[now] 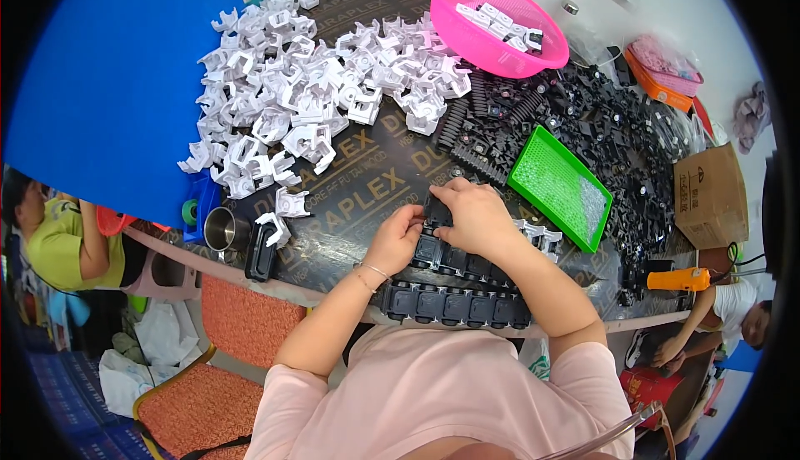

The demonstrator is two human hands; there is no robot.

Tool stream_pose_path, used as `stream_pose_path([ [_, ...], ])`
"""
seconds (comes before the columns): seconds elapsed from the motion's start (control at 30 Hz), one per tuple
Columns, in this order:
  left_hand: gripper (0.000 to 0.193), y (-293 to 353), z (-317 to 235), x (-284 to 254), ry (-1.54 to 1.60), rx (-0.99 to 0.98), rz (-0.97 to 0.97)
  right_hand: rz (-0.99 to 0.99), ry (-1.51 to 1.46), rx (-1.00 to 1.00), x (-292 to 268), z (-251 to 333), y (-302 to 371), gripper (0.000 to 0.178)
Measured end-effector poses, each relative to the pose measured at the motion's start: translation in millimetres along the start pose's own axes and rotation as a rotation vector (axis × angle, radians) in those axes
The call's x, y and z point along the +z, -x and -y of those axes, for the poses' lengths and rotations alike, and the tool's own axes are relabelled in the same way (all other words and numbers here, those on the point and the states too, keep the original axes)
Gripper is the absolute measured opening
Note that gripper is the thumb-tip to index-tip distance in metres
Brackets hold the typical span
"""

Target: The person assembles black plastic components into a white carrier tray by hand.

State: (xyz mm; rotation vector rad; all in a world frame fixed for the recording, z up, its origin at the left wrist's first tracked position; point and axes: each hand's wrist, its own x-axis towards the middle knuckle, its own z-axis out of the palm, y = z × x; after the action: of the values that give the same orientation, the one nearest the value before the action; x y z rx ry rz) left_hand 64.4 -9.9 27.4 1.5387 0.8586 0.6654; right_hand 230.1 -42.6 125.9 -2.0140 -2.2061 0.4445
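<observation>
both hands, left hand (398, 239) and right hand (475, 214), press closed on a row of black plastic housings (454, 303), steadying them against the desk (375, 185), white clips (317, 85) heaped beyond.

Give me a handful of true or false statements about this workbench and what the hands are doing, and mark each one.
1. Both hands rest on a chain of black plastic links. True: the left hand and right hand press on its upper row.
2. The pink basket is empty. False: it holds a few white parts.
3. The white plastic clips are heaped left of the green tray. True.
4. The steel cup stands inside the green tray. False: it stands at the table's left edge.
</observation>
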Motion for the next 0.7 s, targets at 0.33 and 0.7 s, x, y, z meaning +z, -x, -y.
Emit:
stream_pose_path([
  [0.33,0.021,0,11,1,-0.007,-0.022,0.017,0.025,-0.043,-0.004,-3,6,7,0.063],
  [0.7,0.015,-2,5,1,-0.013,-0.01,0.023,0.009,-0.051,0.0,-2,0,4,0.062],
])
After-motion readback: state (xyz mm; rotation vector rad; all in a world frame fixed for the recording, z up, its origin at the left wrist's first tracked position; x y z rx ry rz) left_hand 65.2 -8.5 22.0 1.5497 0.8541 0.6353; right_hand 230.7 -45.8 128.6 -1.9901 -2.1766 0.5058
